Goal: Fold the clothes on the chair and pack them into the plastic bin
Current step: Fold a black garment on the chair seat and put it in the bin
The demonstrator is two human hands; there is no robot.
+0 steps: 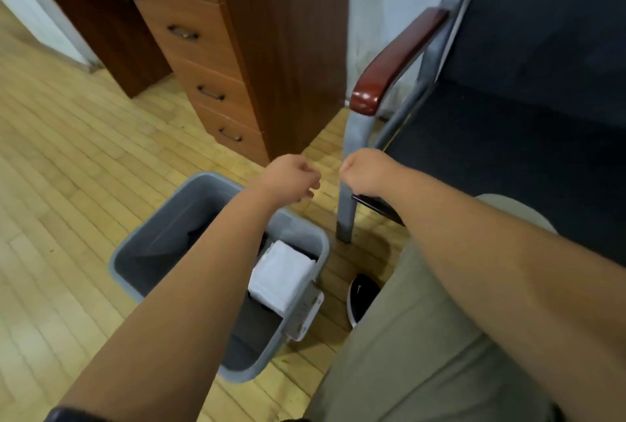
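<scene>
A grey plastic bin point(119, 264) stands on the wooden floor below my arms. Inside it lie a folded white cloth point(283, 274) on the right and dark fabric point(200, 235) on the left, partly hidden by my left forearm. The chair point(389, 62) with a red-brown armrest and a dark seat stands to the right; I see only dark upholstery on the seat. My left hand point(291, 181) is held out above the bin's far rim with its fingers curled under and nothing in it. My right hand point(364, 172) is a fist beside the chair's front leg, also holding nothing.
A wooden drawer unit point(216, 83) stands behind the bin, close to the chair. My leg in khaki trousers point(406, 337) and a black shoe point(364, 296) are between bin and chair. Open floor stretches to the left.
</scene>
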